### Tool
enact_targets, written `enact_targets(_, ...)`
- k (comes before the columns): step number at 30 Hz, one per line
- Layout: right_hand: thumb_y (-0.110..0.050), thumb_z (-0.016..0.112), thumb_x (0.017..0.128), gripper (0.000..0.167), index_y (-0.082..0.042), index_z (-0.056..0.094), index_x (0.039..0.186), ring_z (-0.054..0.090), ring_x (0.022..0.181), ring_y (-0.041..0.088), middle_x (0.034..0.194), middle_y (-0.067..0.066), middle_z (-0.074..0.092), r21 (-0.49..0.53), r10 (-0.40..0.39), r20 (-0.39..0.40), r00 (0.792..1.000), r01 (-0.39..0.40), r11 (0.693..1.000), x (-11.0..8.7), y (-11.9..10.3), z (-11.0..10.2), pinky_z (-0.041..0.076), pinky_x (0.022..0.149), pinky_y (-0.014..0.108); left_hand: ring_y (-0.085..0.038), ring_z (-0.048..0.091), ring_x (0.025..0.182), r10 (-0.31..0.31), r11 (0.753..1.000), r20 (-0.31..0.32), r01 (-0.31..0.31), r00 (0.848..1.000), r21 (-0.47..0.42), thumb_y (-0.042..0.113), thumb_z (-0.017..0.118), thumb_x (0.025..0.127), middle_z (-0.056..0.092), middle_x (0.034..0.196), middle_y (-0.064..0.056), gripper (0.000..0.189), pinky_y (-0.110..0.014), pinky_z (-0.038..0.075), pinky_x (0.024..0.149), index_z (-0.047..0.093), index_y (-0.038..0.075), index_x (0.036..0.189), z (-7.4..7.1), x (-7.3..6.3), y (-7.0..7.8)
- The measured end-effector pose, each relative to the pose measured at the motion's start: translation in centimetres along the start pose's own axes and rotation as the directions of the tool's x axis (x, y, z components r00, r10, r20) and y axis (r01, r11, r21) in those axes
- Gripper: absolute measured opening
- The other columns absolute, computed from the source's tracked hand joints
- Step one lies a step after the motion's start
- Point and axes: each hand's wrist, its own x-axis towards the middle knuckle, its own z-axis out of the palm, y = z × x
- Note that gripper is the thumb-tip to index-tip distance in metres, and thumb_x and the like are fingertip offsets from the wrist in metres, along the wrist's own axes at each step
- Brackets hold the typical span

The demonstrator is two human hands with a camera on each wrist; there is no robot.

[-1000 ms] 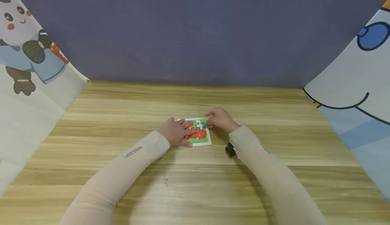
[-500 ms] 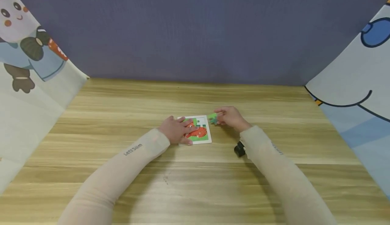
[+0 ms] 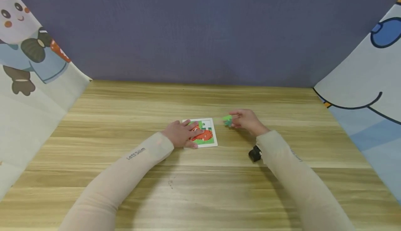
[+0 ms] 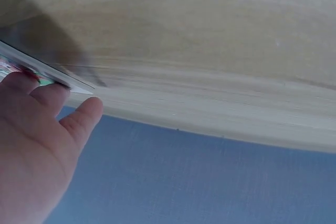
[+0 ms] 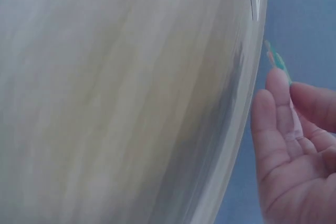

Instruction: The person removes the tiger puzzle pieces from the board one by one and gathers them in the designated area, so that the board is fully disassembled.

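A small jigsaw puzzle (image 3: 205,141) with a white frame lies on the table, showing an orange animal on green. Its upper right corner is a bare white gap. My left hand (image 3: 180,134) rests flat on the puzzle's left part with fingers spread, hiding some of the picture; the left wrist view shows its fingertips (image 4: 52,95) on the frame's edge. To the right of the puzzle, my right hand (image 3: 247,120) pinches a green puzzle piece (image 3: 227,120) between thumb and fingers. In the right wrist view that piece (image 5: 278,62) is seen edge-on, above the table.
The wooden table (image 3: 200,196) spreads around both hands. A dark blue-grey wall (image 3: 200,32) stands behind it, with cartoon-printed panels at the left (image 3: 31,126) and right (image 3: 360,78). A black wrist device (image 3: 255,153) sits under the right sleeve.
My right hand has drawn the green piece away from the puzzle's upper right corner and moved right, leaving a larger white gap. The left hand has stayed on the puzzle.
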Motion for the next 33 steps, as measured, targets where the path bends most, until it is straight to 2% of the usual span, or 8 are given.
enact_targets(10,0.002,0.051,0.095,0.046,0.010,0.041,0.139,0.062,0.070,0.003,0.118,0.026,0.061,0.003,0.035,0.012,0.999,-0.035,0.999,-0.8,0.5,-1.9,0.054,0.073,0.021,-0.032,0.015,0.144,0.047,0.996,-0.023,-0.049,0.999,-0.080,0.053,0.045,0.096,0.018,0.158,-0.013,0.069,-0.048,0.026,0.111,0.026,0.020,0.153,0.4,-0.2,0.0)
enact_targets(14,0.003,0.051,0.095,0.046,0.011,0.041,0.139,0.062,0.069,0.003,0.105,0.018,0.066,0.032,0.036,0.002,0.999,-0.036,0.999,-0.9,0.9,-2.5,0.054,0.071,0.020,-0.031,0.013,0.145,0.049,0.995,-0.027,-0.051,0.998,-0.090,0.052,0.045,0.096,0.018,0.158,-0.012,0.068,-0.047,0.025,0.112,0.026,0.020,0.153,0.4,-0.2,0.0)
enact_targets(17,0.003,0.050,0.095,0.046,0.011,0.040,0.139,0.062,0.069,0.003,0.091,0.003,0.066,0.039,0.031,0.004,1.000,-0.031,0.999,-1.0,1.1,-3.0,0.053,0.069,0.019,-0.030,0.012,0.145,0.058,0.993,-0.030,-0.061,0.998,-0.101,0.052,0.044,0.097,0.017,0.158,-0.013,0.068,-0.048,0.024,0.113,0.026,0.020,0.153,0.3,-0.3,0.0)
enact_targets(19,0.003,0.050,0.095,0.046,0.011,0.040,0.139,0.062,0.069,0.003,0.087,-0.001,0.065,0.048,0.026,0.010,1.000,-0.027,0.998,-1.0,1.2,-3.2,0.053,0.069,0.019,-0.030,0.012,0.145,0.073,0.992,-0.039,-0.077,0.997,-0.102,0.055,0.042,0.097,0.017,0.158,-0.014,0.068,-0.049,0.024,0.112,0.025,0.021,0.154,0.3,-0.4,-0.1)
enact_targets(22,0.003,0.049,0.095,0.047,0.012,0.038,0.139,0.062,0.069,0.002,0.085,-0.003,0.065,0.053,0.018,0.018,1.000,-0.019,0.998,-1.1,1.5,-3.6,0.053,0.070,0.019,-0.032,0.012,0.145,0.085,0.989,-0.041,-0.089,0.996,-0.114,0.056,0.040,0.097,0.015,0.158,-0.016,0.068,-0.051,0.022,0.112,0.024,0.022,0.154,0.2,-0.5,-0.1)
enact_targets(26,0.003,0.049,0.095,0.048,0.013,0.036,0.140,0.062,0.070,0.002,0.087,-0.002,0.064,0.054,0.026,0.026,0.999,-0.027,0.998,-1.3,1.7,-4.1,0.053,0.070,0.019,-0.031,0.011,0.145,0.071,0.991,-0.026,-0.073,0.997,-0.114,0.052,0.043,0.097,0.012,0.159,-0.016,0.067,-0.050,0.019,0.114,0.024,0.021,0.154,0.4,-0.3,-0.2)
enact_targets(33,0.003,0.046,0.096,0.049,0.013,0.032,0.142,0.060,0.066,0.002,0.080,-0.002,0.060,0.055,0.104,0.071,0.992,-0.108,0.993,-1.4,1.8,-4.9,0.052,0.063,0.017,-0.032,0.014,0.144,0.068,0.995,-0.017,-0.069,0.998,-0.075,0.051,0.043,0.097,0.014,0.158,-0.016,0.066,-0.049,0.023,0.113,0.025,0.021,0.154,0.3,-0.2,-0.1)
